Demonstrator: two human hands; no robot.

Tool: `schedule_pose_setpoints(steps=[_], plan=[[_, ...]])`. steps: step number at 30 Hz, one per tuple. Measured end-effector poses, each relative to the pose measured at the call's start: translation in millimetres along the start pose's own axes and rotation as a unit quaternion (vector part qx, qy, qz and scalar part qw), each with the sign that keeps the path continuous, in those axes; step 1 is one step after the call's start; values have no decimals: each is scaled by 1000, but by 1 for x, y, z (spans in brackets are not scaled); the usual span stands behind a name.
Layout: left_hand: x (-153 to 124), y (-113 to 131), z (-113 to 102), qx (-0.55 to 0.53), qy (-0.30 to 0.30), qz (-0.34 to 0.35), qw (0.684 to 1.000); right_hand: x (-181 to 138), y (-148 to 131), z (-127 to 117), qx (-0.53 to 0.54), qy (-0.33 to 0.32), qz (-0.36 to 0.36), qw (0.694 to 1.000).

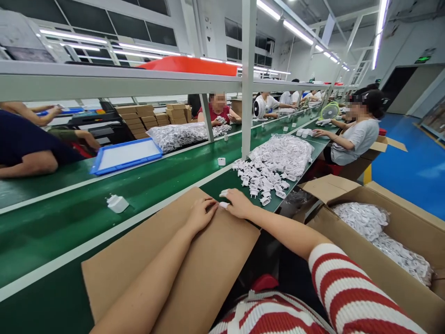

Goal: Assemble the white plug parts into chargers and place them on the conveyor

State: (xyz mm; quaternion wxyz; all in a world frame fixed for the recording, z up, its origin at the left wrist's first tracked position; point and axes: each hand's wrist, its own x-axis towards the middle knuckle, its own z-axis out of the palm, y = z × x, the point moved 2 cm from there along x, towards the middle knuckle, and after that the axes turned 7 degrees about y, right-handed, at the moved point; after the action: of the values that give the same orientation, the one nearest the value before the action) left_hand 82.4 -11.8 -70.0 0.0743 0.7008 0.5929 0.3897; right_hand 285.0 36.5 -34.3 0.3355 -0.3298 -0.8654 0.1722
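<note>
Both my hands rest on a brown cardboard sheet [167, 260] lying on the green bench. My left hand [200, 214] lies palm down with its fingers curled loosely, nothing visible in it. My right hand [236, 202] is beside it, fingers bent, white finger cots on the tips, touching the sheet's far edge. A pile of small white charger plugs [266, 178] lies just beyond my right hand. One white plug [117, 203] sits alone on the green conveyor belt to the left.
A clear bag of white plugs [283, 150] lies behind the pile. An open cardboard box [399, 232] with bagged white parts stands at my right. A blue tray [127, 155], another bag [179, 135], a shelf post [247, 79] and several seated workers line the conveyor.
</note>
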Motion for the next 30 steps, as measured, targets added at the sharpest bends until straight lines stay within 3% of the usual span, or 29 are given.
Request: schedule_pose_setpoints(steps=[2,4,6,8,16,22,27,30], plan=[[0,-1,0,-5,2,-5,1000,-29,3,-27,-148,41,18,988],[0,-2,1,-10,2,-11,1000,-56,14,-50,-277,78,138,948],[0,-4,2,-15,0,-14,1000,-76,29,-62,-341,63,269,898],[1,-6,3,-17,-2,-17,1000,-84,42,-62,-352,28,327,877],[1,-5,2,-13,-3,-12,1000,-56,45,-45,-272,5,239,932],[0,-6,5,-16,4,-14,1000,-13,33,-52,-320,38,169,931],[-1,-3,3,-8,11,-18,1000,50,36,-37,-324,9,209,923],[-4,-1,2,0,10,-17,1000,71,41,-26,-305,-22,223,925]])
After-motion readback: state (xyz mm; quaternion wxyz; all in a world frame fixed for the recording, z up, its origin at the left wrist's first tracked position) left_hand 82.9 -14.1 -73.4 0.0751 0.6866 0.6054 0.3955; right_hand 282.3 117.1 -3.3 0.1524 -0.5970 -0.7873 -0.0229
